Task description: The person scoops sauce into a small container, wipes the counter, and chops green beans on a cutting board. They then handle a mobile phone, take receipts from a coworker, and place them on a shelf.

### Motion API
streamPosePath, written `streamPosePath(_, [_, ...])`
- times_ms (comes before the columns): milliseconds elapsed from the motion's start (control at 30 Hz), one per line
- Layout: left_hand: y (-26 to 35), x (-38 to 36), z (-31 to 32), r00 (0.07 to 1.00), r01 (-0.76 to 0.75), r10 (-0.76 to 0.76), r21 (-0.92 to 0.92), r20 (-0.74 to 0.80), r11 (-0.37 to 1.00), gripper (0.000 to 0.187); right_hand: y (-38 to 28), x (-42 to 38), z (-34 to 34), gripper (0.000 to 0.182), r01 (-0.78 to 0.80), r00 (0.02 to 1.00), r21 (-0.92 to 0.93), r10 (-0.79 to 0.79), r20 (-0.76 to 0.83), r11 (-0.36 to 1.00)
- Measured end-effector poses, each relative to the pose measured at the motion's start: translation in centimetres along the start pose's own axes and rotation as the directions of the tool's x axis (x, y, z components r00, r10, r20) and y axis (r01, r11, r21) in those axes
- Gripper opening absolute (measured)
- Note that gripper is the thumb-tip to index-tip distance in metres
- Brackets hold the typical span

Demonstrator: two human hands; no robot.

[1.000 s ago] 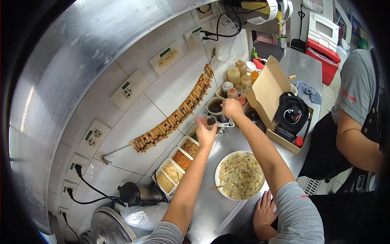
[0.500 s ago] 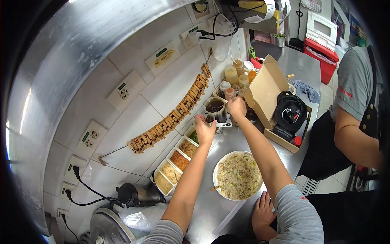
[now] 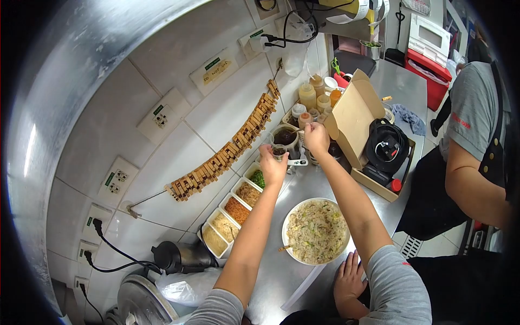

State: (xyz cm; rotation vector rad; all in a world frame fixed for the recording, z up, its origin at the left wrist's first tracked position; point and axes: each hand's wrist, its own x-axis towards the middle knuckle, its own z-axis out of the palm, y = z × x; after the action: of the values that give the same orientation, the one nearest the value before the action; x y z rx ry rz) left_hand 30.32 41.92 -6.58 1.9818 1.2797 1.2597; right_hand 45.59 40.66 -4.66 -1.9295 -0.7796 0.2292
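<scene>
Resting between left hand (image 3: 272, 165) fingers (image 3: 266, 153): small sauce cup (image 3: 279, 152).

The yellow and green sticker (image 3: 217, 69) on the white tiled wall (image 3: 179, 146) seems to read "DO NOT USE"; other lettering is too small to read

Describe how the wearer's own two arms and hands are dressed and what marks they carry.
Both arms are bare from the upper arm down, with short grey sleeves. The right sleeve carries a small red mark near its hem; the left sleeve looks plain. The left hand and right hand are ungloved; no rings or watch show.
</scene>
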Motion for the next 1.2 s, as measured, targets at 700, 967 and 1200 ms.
streamPosePath(700, [0.0,0.8,0.4,0.993,0.103,-0.108,-0.107,-0.043,0.989,0.060,-1.6,-5.9,-3.2,0.012,0.602,0.786,-0.009,-0.595,-0.170,0.798])
streamPosePath(967, [0.2,0.4,0.2,0.995,0.021,-0.031,-0.109,-0.091,0.994,0.059,-1.2,-6.8,-4.2,0.007,0.783,0.600,-0.009,-0.758,-0.258,0.622])
streamPosePath(1200, [0.6,-0.2,-0.7,0.999,-0.035,0.031,-0.083,-0.042,0.996,0.057,-0.1,-5.7,-3.3,0.022,0.160,0.977,0.374,-0.094,-0.189,0.914])
